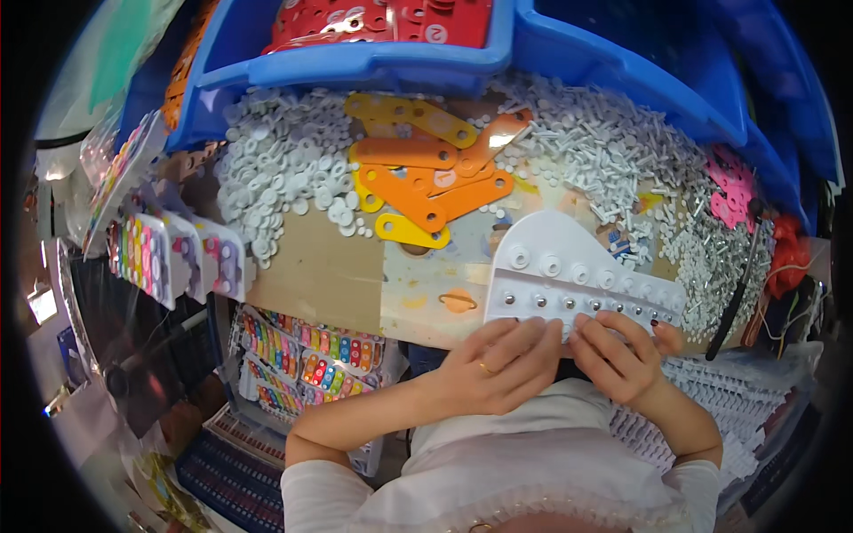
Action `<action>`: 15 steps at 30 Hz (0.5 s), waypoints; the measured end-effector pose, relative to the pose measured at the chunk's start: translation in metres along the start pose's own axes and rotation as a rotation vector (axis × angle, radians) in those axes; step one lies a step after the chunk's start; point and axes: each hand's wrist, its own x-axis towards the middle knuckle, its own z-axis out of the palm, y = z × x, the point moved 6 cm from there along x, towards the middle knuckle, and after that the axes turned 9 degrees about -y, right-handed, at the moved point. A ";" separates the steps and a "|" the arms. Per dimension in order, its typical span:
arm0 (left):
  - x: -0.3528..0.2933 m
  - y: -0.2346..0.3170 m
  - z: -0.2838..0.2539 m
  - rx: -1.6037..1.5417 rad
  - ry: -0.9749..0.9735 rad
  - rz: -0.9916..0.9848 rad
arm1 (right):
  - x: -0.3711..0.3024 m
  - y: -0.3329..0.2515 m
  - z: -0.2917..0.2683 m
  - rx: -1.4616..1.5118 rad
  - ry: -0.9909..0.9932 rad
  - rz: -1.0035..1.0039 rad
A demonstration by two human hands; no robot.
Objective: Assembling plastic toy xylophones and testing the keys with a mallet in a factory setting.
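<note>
A white plastic toy xylophone base [553,251] lies at the front edge of the table, curved on its far side. White washers sit along its upper row, and small metal-topped pegs stand in the row below. My left hand [498,364] is at its near edge, fingers bent and tips pressed together. Close beside it, my right hand [620,360] also has its fingertips drawn together at that edge. Whatever small part the fingertips hold is hidden. Orange xylophone bars [404,197] and yellow bars [411,230] are piled beyond the base.
White washers [284,164] are heaped at the far left, white pegs [613,133] at the far right, metal screws [724,266] nearer. Blue bins [355,67] line the back, one with red bars. Finished xylophones [147,258] stand at left. A black-handled tool [733,302] lies at right.
</note>
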 end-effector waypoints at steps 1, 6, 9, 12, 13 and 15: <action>0.001 0.004 0.000 -0.025 -0.004 0.029 | 0.001 0.001 -0.002 -0.006 -0.004 -0.021; 0.003 -0.013 -0.016 -0.253 0.035 0.005 | -0.003 0.002 0.002 0.002 -0.027 -0.014; -0.026 -0.083 -0.043 0.016 -0.030 -0.413 | 0.002 0.009 -0.009 0.280 -0.052 0.056; -0.014 -0.125 -0.065 0.176 0.026 -0.501 | 0.048 0.003 -0.012 0.319 -0.061 0.009; -0.020 -0.135 -0.066 0.178 0.085 -0.560 | 0.069 0.000 -0.010 0.329 -0.070 -0.011; -0.022 -0.138 -0.060 0.158 0.106 -0.585 | 0.107 -0.009 -0.004 0.337 -0.075 -0.081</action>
